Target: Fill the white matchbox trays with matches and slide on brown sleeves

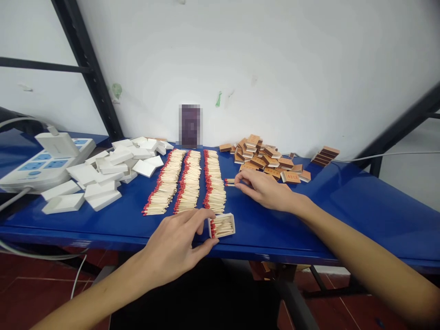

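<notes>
My left hand [178, 240] grips a white matchbox tray [234, 224] by its left end, thumb at the near side and fingers at the far side. Red-tipped matches [222, 226] lie in that tray, heads to the left. Farther back, my right hand [266, 189] pinches a few matches [229, 182] between thumb and fingertips, their red heads pointing left. Just left of those matches runs the rightmost row of loose matches [215, 181]. Two more rows, a middle one [188, 181] and a left one [165, 183], lie beside it on the blue table.
Empty white trays [103, 172] are heaped at left, beside a power strip [51, 160] with a charger. Brown matchbox sleeves [261, 158] are piled behind my right hand, with a small stack [325, 156] farther right. A blurred dark rectangle [190, 126] stands against the wall.
</notes>
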`<action>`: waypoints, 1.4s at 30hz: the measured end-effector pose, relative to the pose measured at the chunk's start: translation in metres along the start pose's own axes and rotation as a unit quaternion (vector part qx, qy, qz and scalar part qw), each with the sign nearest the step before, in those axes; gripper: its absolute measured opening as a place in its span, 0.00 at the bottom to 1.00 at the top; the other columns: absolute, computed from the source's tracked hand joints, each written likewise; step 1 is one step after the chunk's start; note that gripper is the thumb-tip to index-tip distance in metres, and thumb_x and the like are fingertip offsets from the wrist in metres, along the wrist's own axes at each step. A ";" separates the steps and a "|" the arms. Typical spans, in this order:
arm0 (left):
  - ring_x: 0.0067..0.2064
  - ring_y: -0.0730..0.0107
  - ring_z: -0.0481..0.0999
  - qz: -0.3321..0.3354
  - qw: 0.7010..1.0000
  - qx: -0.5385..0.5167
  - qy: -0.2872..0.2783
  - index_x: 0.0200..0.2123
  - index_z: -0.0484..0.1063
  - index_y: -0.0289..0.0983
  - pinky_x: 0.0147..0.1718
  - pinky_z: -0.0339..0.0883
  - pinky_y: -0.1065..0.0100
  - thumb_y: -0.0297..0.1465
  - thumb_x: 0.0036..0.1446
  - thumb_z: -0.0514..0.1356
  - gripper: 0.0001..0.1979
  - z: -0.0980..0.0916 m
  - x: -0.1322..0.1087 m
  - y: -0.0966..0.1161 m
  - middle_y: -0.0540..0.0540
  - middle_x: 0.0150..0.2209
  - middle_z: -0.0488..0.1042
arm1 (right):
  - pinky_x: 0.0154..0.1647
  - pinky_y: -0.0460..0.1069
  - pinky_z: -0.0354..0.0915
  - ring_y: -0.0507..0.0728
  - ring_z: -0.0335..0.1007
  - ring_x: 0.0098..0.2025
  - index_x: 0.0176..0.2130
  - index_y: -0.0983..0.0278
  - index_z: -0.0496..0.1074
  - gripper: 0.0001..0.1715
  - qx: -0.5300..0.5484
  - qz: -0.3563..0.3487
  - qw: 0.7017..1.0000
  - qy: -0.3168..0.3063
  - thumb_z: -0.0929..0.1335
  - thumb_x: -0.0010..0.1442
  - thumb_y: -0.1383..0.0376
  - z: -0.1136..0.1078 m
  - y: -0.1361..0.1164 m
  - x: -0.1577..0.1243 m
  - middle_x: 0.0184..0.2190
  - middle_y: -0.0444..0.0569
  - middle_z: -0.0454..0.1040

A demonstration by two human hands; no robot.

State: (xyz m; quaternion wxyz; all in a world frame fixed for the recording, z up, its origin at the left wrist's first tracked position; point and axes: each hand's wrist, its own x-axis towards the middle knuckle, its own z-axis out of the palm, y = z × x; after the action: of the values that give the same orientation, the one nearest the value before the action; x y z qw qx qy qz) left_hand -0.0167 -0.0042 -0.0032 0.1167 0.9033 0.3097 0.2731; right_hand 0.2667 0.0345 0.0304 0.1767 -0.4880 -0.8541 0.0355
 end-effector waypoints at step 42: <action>0.31 0.69 0.73 -0.017 1.000 -0.010 -0.009 0.45 0.68 0.40 0.30 0.63 0.68 0.37 0.60 0.62 0.12 -0.001 0.002 0.001 0.53 0.31 0.71 | 0.36 0.51 0.61 0.58 0.68 0.37 0.38 0.62 0.70 0.10 -0.035 0.047 0.998 -0.006 0.62 0.67 0.61 0.014 0.031 0.009 0.37 0.51 0.74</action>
State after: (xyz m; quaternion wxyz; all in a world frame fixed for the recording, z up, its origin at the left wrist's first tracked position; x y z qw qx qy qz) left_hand -0.0155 -0.0042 -0.0015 0.1332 0.8990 0.3211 0.2664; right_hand 0.2833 0.0598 0.0120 0.1526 -0.5330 -0.8321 0.0171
